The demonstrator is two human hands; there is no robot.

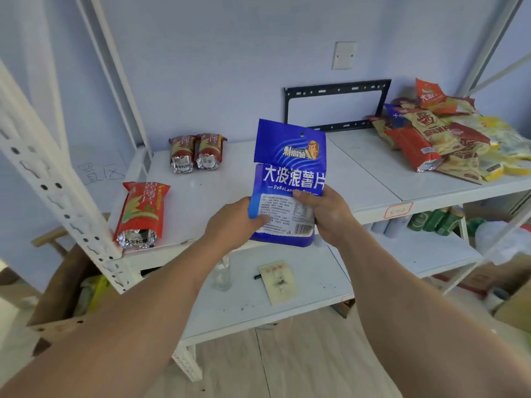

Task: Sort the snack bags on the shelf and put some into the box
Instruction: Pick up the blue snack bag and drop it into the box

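I hold a blue snack bag (pixel 288 173) upright in front of the shelf, its printed back label facing me. My left hand (pixel 232 224) grips its lower left edge and my right hand (pixel 330 214) grips its lower right edge. On the white shelf board (pixel 230 191) lie a red bag (pixel 140 214) at the front left and two red bags (pixel 196 152) side by side further back. A heap of red, yellow and blue snack bags (pixel 448 136) covers the shelf's right end. A cardboard box (pixel 61 291) stands open on the floor at the lower left.
A perforated white upright (pixel 54 182) crosses the left foreground. The lower shelf (pixel 287 308) carries a clear bottle (pixel 221 275) and a small beige packet (pixel 280 281). Green cans (pixel 434 221) stand under the right side. A black metal bracket (pixel 336 106) hangs on the wall.
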